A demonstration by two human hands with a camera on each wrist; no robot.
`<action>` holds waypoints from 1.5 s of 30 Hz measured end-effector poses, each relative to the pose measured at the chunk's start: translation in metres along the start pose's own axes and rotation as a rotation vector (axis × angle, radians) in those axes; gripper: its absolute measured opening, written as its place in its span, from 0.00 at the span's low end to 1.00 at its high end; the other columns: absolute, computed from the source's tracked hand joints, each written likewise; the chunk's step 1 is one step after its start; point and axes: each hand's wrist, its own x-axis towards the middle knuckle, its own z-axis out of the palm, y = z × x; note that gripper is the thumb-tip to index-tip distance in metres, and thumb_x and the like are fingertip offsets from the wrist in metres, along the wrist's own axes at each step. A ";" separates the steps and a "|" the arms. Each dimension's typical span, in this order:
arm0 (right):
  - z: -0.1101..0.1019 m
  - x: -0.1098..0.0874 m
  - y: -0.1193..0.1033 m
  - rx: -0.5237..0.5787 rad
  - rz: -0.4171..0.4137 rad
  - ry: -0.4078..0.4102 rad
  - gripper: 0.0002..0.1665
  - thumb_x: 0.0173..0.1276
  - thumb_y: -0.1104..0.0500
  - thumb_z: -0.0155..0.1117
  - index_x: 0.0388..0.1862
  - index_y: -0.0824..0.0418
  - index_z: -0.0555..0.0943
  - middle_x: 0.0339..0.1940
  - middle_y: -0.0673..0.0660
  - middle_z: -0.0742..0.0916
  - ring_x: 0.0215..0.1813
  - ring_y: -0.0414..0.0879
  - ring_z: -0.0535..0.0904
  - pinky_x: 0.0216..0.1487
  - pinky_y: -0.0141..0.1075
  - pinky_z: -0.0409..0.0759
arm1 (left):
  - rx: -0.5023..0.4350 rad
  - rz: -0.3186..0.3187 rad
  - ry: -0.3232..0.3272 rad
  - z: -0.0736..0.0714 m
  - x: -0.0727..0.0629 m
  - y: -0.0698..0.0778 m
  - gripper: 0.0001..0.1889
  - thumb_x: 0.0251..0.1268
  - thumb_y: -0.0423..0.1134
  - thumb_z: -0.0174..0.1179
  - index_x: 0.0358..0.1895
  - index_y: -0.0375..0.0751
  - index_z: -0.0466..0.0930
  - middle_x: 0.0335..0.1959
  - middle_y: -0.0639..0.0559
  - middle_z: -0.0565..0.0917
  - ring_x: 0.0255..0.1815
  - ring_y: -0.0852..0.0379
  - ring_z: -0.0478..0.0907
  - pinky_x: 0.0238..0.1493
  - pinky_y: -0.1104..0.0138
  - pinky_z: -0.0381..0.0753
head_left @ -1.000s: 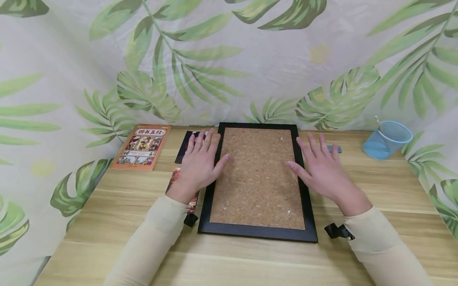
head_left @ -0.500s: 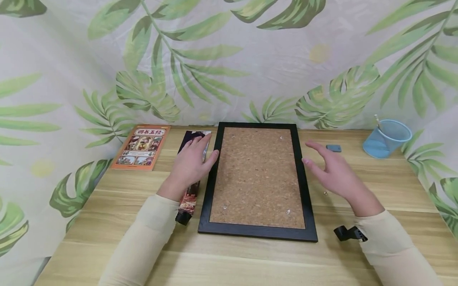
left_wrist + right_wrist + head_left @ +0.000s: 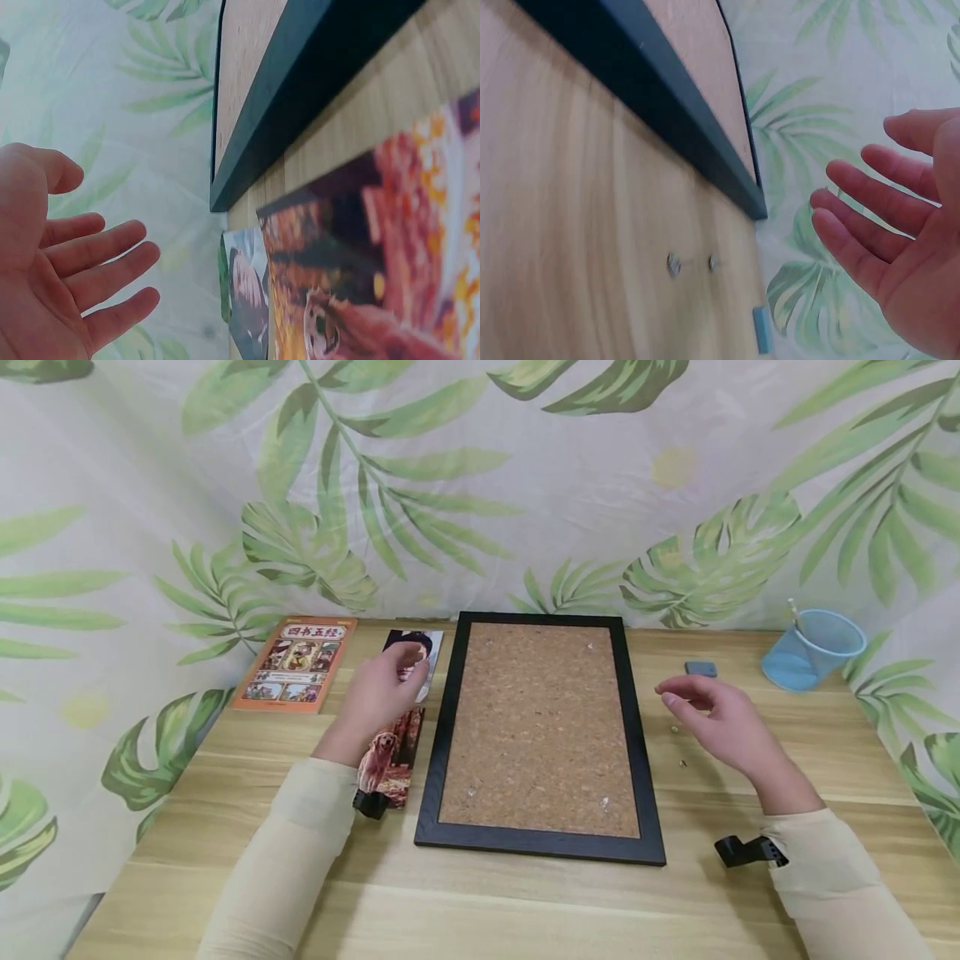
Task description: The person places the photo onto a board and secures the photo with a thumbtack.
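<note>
A cork board (image 3: 540, 727) in a black frame (image 3: 540, 846) lies flat on the table. My left hand (image 3: 377, 695) hovers left of it, fingers loosely bent and holding nothing. Beneath that hand lie two photos: a dog photo (image 3: 405, 768) nearer me and a portrait photo (image 3: 431, 639) beyond it, each partly hidden by the hand or wrist. Over the table right of the frame hangs my right hand (image 3: 718, 720), also relaxed, with nothing in its fingers. In the right wrist view, two small shiny pieces (image 3: 673, 264), perhaps pins, lie beside the frame.
An orange book (image 3: 296, 664) with Chinese characters lies at the back left. On the back right are a small blue-grey block (image 3: 701, 669) and a blue mesh cup (image 3: 802, 656) holding a thin stick. A leaf-patterned cloth (image 3: 570, 485) rises behind the table.
Both hands, earlier spread over the frame's two sides, have drawn apart and away from it. Their fingers have relaxed. The photos and shiny pieces have come into fuller view.
</note>
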 end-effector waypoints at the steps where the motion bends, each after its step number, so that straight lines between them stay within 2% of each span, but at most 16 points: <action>1: 0.000 0.000 0.002 -0.005 0.005 -0.003 0.20 0.86 0.53 0.60 0.63 0.64 0.86 0.57 0.65 0.91 0.55 0.52 0.86 0.48 0.23 0.76 | -0.011 -0.014 0.005 -0.001 0.001 -0.002 0.26 0.85 0.50 0.53 0.74 0.36 0.76 0.64 0.37 0.87 0.61 0.38 0.86 0.63 0.44 0.83; 5: 0.001 0.000 0.011 -0.045 0.034 -0.028 0.18 0.83 0.55 0.64 0.60 0.66 0.86 0.52 0.65 0.92 0.50 0.48 0.85 0.46 0.26 0.79 | -0.044 -0.078 -0.002 -0.005 0.006 -0.013 0.24 0.85 0.48 0.52 0.71 0.35 0.78 0.59 0.37 0.87 0.59 0.38 0.85 0.61 0.45 0.83; 7: 0.002 0.001 0.016 -0.065 0.055 -0.058 0.17 0.82 0.56 0.65 0.59 0.68 0.86 0.51 0.65 0.92 0.50 0.54 0.86 0.46 0.31 0.80 | -0.044 -0.109 -0.024 -0.007 0.008 -0.019 0.24 0.85 0.48 0.52 0.70 0.34 0.78 0.59 0.36 0.86 0.59 0.38 0.84 0.61 0.44 0.82; 12: 0.005 0.001 0.031 -0.122 0.082 -0.113 0.18 0.81 0.58 0.67 0.58 0.70 0.85 0.48 0.66 0.91 0.50 0.58 0.86 0.51 0.45 0.83 | -0.001 -0.184 -0.092 -0.008 0.014 -0.034 0.25 0.85 0.46 0.53 0.70 0.29 0.77 0.61 0.32 0.83 0.58 0.36 0.82 0.61 0.43 0.80; 14: 0.006 0.001 0.036 -0.136 0.086 -0.119 0.18 0.80 0.58 0.67 0.57 0.71 0.85 0.47 0.66 0.90 0.49 0.58 0.86 0.51 0.47 0.82 | 0.031 -0.214 -0.112 -0.009 0.016 -0.039 0.26 0.84 0.45 0.54 0.71 0.27 0.75 0.63 0.29 0.82 0.59 0.35 0.81 0.61 0.42 0.80; 21: 0.005 0.001 0.052 -0.148 0.141 -0.144 0.18 0.78 0.57 0.69 0.54 0.72 0.84 0.43 0.65 0.90 0.44 0.52 0.83 0.45 0.42 0.79 | 0.233 -0.299 -0.209 -0.008 0.027 -0.051 0.40 0.81 0.56 0.59 0.75 0.22 0.65 0.71 0.21 0.68 0.63 0.29 0.75 0.65 0.40 0.76; 24: 0.006 0.002 0.057 -0.151 0.153 -0.165 0.18 0.77 0.56 0.69 0.53 0.71 0.85 0.41 0.63 0.89 0.42 0.49 0.82 0.43 0.39 0.79 | 0.284 -0.326 -0.221 -0.006 0.031 -0.055 0.43 0.78 0.59 0.62 0.73 0.20 0.65 0.70 0.19 0.67 0.62 0.28 0.74 0.65 0.40 0.76; 28: 0.009 0.004 0.060 -0.156 0.165 -0.176 0.17 0.76 0.55 0.71 0.51 0.70 0.85 0.39 0.60 0.89 0.40 0.47 0.80 0.41 0.36 0.77 | 0.308 -0.343 -0.215 -0.003 0.034 -0.060 0.42 0.75 0.58 0.66 0.69 0.19 0.68 0.68 0.20 0.68 0.60 0.29 0.73 0.65 0.41 0.76; 32: 0.010 0.004 0.060 -0.173 0.161 -0.177 0.15 0.76 0.56 0.71 0.48 0.69 0.86 0.37 0.59 0.88 0.38 0.45 0.80 0.39 0.35 0.76 | 0.262 -0.332 -0.189 -0.003 0.038 -0.066 0.38 0.77 0.51 0.66 0.70 0.18 0.68 0.68 0.20 0.71 0.64 0.28 0.74 0.69 0.40 0.75; 36: 0.013 0.006 0.060 -0.183 0.155 -0.177 0.14 0.77 0.56 0.70 0.47 0.68 0.87 0.36 0.58 0.88 0.37 0.45 0.79 0.39 0.36 0.76 | 0.162 -0.329 -0.148 -0.005 0.039 -0.073 0.31 0.82 0.42 0.58 0.73 0.18 0.66 0.66 0.21 0.76 0.66 0.29 0.76 0.71 0.41 0.76; 41: 0.015 0.008 0.058 -0.190 0.151 -0.165 0.14 0.78 0.56 0.68 0.48 0.69 0.86 0.36 0.58 0.88 0.37 0.46 0.78 0.40 0.38 0.76 | -0.007 -0.369 -0.112 -0.010 0.037 -0.077 0.25 0.86 0.40 0.49 0.72 0.21 0.70 0.64 0.25 0.78 0.60 0.34 0.78 0.63 0.43 0.79; 45: 0.016 0.009 0.057 -0.202 0.146 -0.156 0.13 0.78 0.57 0.68 0.48 0.69 0.86 0.35 0.58 0.88 0.37 0.46 0.78 0.40 0.40 0.76 | -0.142 -0.386 -0.058 -0.016 0.035 -0.074 0.24 0.86 0.40 0.50 0.72 0.25 0.72 0.63 0.28 0.78 0.57 0.40 0.77 0.56 0.51 0.79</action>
